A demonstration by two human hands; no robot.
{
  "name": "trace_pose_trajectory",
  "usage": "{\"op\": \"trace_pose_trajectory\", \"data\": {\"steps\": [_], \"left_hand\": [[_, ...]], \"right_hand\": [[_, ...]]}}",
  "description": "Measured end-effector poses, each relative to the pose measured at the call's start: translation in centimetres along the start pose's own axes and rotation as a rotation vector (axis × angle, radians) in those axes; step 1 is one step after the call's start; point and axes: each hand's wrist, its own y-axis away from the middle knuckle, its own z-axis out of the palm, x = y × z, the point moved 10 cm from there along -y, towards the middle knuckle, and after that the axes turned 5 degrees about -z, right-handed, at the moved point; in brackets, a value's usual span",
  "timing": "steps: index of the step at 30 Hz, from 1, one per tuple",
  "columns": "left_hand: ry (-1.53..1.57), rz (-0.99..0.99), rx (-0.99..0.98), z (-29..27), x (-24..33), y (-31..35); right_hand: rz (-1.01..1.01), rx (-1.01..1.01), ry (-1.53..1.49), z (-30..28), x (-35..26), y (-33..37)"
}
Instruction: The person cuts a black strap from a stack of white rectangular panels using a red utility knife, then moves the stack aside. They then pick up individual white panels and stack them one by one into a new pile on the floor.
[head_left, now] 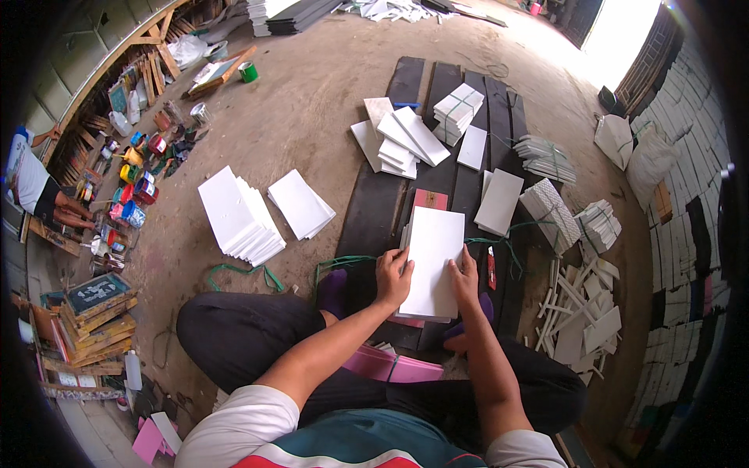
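Observation:
A stack of white rectangular sheets [435,261] is between my hands, over my crossed legs. My left hand [394,278] grips its left edge, thumb on top. My right hand [465,277] holds the right edge, its thumb also over the top sheet. Pink sheet material [431,200] shows past the far end of the stack. Green twine [341,260] runs out on the left, and more green twine [511,248] lies on the right. Just right of my right hand lies a red-handled cutter [491,269]. A pink bundle [392,364] tied with twine rests close to my lap.
Loose white sheets [238,218] are piled on the floor to the left. Tied white bundles [459,113] and loose sheets lie on dark boards [406,86] ahead. White offcuts [585,312] heap at right. Paint cans [145,187] and another person [43,183] are at far left.

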Motion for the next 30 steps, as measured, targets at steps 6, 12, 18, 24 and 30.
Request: {"op": "trace_pose_trajectory", "data": {"steps": [6, 12, 18, 24, 30], "left_hand": [[0.012, -0.018, -0.001, -0.1, -0.9, 0.6], [0.026, -0.024, -0.021, 0.6, -1.9, 1.0], [0.056, -0.081, -0.050, 0.1, -1.6, 0.9], [0.180, -0.186, 0.146, -2.3, -5.8, -3.3], [0.145, -0.558, 0.452, -9.0, -19.1, -7.6]], "right_hand": [[0.015, -0.008, 0.013, 0.6, 0.7, 0.3], [0.017, -0.023, 0.069, 0.7, 2.0, 0.4], [-0.033, 0.047, 0.235, -0.2, 1.2, 0.6], [-0.408, 0.138, 0.611, 3.6, -13.7, -0.6], [-0.593, -0.149, 0.469, 18.9, -18.6, -3.0]]}}
